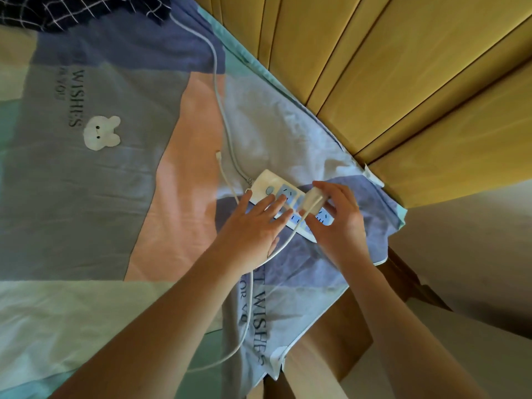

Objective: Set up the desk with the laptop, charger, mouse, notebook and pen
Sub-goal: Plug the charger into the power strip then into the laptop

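A white power strip [266,182] with blue sockets lies on a patchwork bedsheet [100,174] near the bed's right edge. My left hand [256,223] rests flat on the strip, fingers spread, pressing it down. My right hand [336,220] pinches a white charger block [312,198] that sits over one of the strip's sockets. The charger's white cable [250,298] runs down under my left wrist and loops toward the bottom; its free plug end [218,154] lies on the pink patch. No laptop, mouse, notebook or pen is in view.
The strip's own thick white cord [215,76] leads up to the top of the bed. A yellow padded headboard [388,67] runs along the right. A dark checked cloth [86,10] lies at the top left. A beige floor [475,269] shows at the right.
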